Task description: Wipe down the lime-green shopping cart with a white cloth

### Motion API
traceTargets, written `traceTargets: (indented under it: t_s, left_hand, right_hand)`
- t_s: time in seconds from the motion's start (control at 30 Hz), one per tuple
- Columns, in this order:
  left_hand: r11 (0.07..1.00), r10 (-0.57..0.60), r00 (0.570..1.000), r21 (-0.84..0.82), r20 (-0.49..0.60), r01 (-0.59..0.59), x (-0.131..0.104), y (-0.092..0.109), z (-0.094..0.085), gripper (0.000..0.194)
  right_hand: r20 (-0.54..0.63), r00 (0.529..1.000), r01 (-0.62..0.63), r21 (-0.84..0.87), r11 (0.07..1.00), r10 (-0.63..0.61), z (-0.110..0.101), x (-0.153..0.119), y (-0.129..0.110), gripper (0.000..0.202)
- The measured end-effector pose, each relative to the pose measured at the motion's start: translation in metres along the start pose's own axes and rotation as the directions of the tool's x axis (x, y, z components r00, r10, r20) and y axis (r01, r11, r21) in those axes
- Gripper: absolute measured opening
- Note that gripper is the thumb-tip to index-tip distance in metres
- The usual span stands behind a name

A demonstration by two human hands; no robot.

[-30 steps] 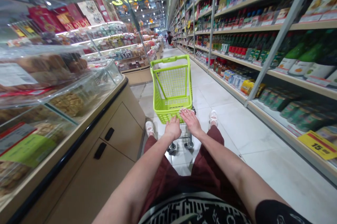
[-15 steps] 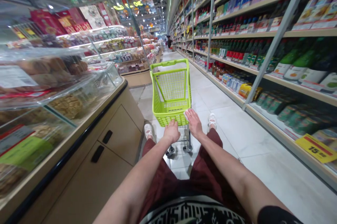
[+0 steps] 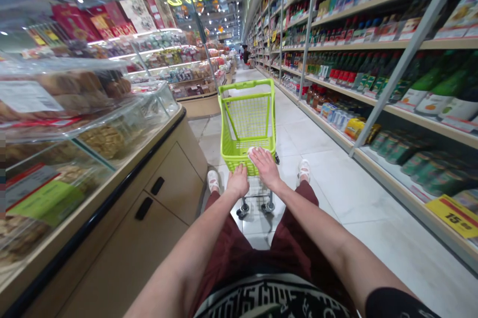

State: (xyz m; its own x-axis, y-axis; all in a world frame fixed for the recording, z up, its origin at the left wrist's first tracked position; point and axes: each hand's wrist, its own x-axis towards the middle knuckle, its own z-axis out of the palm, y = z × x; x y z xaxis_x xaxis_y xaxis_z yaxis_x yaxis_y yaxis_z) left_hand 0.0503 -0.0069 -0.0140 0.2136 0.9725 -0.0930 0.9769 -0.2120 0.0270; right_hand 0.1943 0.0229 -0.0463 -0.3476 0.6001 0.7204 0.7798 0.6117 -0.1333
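A lime-green shopping cart (image 3: 247, 124) stands in front of me, its plastic basket over a metal frame with small wheels. My right hand (image 3: 264, 166) lies over the basket's near rim, pressing a white wipe (image 3: 252, 151) against it. Most of the wipe is covered by the fingers, so whether it is paper or cloth is unclear. Lower and to the left, my left hand (image 3: 238, 181) holds the basket's near wall, fingertips against the green plastic. Nothing lies in the part of the basket that shows.
Close on my left runs a wooden counter (image 3: 149, 183) with clear bins of packaged food. Tall shelves (image 3: 373, 44) of bottles and cans line the right side. A pale tiled floor (image 3: 321, 178) stretches down the aisle, where a person (image 3: 245, 54) is far off.
My right hand has slid left along the near rim with the wipe, from the corner toward the middle. My left hand has shifted slightly left. The whole view has turned a little.
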Motion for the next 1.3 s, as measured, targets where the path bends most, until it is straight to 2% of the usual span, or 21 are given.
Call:
traceTargets:
  t_s: [0.07, 0.13, 0.2, 0.27, 0.33, 0.4, 0.47, 0.53, 0.7, 0.83, 0.97, 1.1, 1.2, 1.3]
  left_hand:
    - [1.000, 0.014, 1.000, 0.000, -0.026, -0.014, -0.001, -0.004, -0.002, 0.060]
    - [0.999, 0.037, 0.995, -0.002, -0.098, -0.037, -0.001, -0.008, -0.007, 0.053]
    - [0.999, 0.030, 0.980, -0.007, -0.198, -0.032, 0.002, -0.015, -0.014, 0.045]
    - [1.000, 0.010, 0.965, -0.011, -0.263, -0.013, 0.006, -0.025, -0.022, 0.045]
    - [1.000, 0.010, 0.972, -0.005, -0.235, -0.012, 0.012, -0.034, -0.030, 0.053]
    - [1.000, 0.028, 0.989, 0.004, -0.142, -0.028, 0.017, -0.041, -0.035, 0.061]
    - [1.000, 0.025, 0.998, 0.005, -0.064, -0.025, 0.021, -0.044, -0.040, 0.065]
    - [1.000, 0.016, 0.999, 0.006, -0.044, -0.016, 0.021, -0.043, -0.042, 0.064]
    - [0.999, 0.017, 0.997, 0.044, -0.080, -0.013, 0.009, -0.039, -0.040, 0.061]
    - [0.998, 0.026, 0.990, 0.064, -0.142, -0.017, -0.002, -0.038, -0.035, 0.054]
    - [0.999, 0.035, 0.974, 0.048, -0.222, -0.025, -0.010, -0.028, -0.035, 0.046]
    - [0.998, 0.063, 0.972, 0.022, -0.227, -0.059, -0.014, -0.007, -0.036, 0.042]
    - [0.994, 0.113, 0.965, 0.021, -0.237, -0.111, -0.019, 0.004, -0.035, 0.047]
    - [0.981, 0.192, 0.949, 0.037, -0.251, -0.189, -0.023, 0.005, -0.033, 0.054]
  right_hand:
    - [0.082, 0.996, 0.032, 0.007, 0.999, -0.032, 0.012, -0.004, -0.005, 0.045]
    - [0.156, 0.986, 0.054, 0.020, 0.998, -0.057, 0.022, -0.016, -0.008, 0.043]
    - [0.187, 0.979, 0.078, 0.033, 0.996, -0.083, 0.022, -0.025, -0.008, 0.045]
    - [0.151, 0.985, 0.082, 0.033, 0.996, -0.086, 0.012, -0.025, -0.003, 0.048]
    - [0.069, 0.997, 0.025, 0.003, 1.000, -0.025, -0.004, -0.016, 0.008, 0.050]
    - [0.010, 0.996, -0.084, -0.037, 0.996, 0.084, -0.017, -0.002, 0.023, 0.051]
    - [-0.005, 0.984, -0.179, -0.057, 0.982, 0.179, -0.021, 0.010, 0.033, 0.053]
    - [0.000, 0.978, -0.209, -0.044, 0.977, 0.209, -0.016, 0.017, 0.032, 0.054]
    - [0.088, 0.996, -0.038, 0.043, 0.998, 0.034, 0.007, 0.018, -0.008, 0.050]
    - [0.129, 0.992, -0.002, 0.047, 0.999, -0.004, 0.009, 0.011, -0.023, 0.051]
    - [0.117, 0.993, -0.013, 0.045, 0.999, 0.007, 0.002, 0.003, -0.011, 0.054]
    - [0.121, 0.992, -0.031, 0.066, 0.997, 0.023, -0.009, -0.002, 0.007, 0.057]
    - [0.098, 0.994, -0.049, 0.098, 0.994, 0.040, -0.019, -0.005, 0.021, 0.057]
    - [0.045, 0.996, -0.078, 0.125, 0.989, 0.073, -0.027, -0.011, 0.039, 0.056]
